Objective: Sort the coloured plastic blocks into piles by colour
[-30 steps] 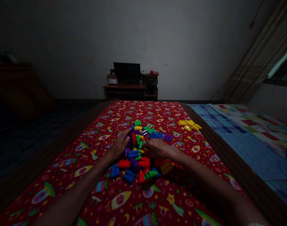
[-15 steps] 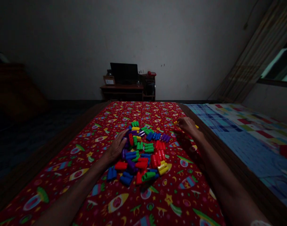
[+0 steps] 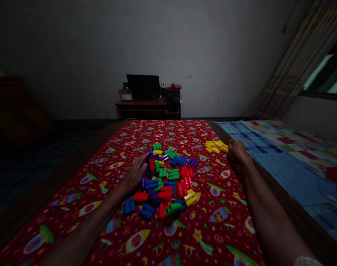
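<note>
Two bare hands are working: the left hand lies open, fingers pointing forward against the multicoloured heap of plastic pegs, and the curled right hand touches yellow pegs, their long axes lying crosswise, just left of it.

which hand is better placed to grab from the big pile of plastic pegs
Probably the left: the left hand rests right at the edge of the pile. The right hand sits off to the side by the yellow pegs, well away from the pile.
</note>
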